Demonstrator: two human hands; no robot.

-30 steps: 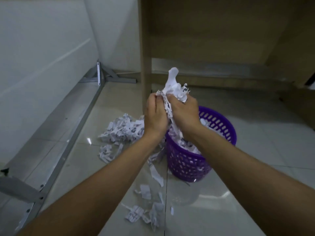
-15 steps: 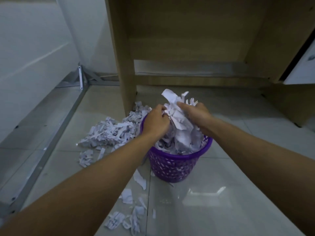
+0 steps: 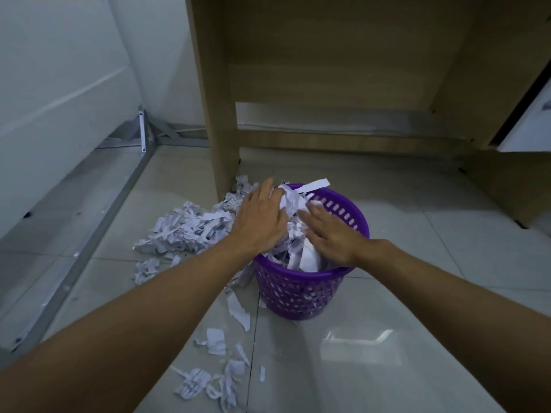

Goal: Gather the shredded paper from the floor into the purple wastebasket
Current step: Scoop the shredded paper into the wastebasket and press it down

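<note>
Both my arms are bare up to the frame's edge, no sleeves showing. My left hand (image 3: pixel 260 222) and right hand (image 3: pixel 331 234) are bare too: no gloves, rings, watch or bands at either wrist. Fingernails are short and plain as far as I can see. Forearms look smooth w/ no marks or tattoos visible in this dim light.

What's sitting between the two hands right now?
In the head view, a mound of shredded paper fills the gap between left hand and right hand, piled in the purple wastebasket.
</note>
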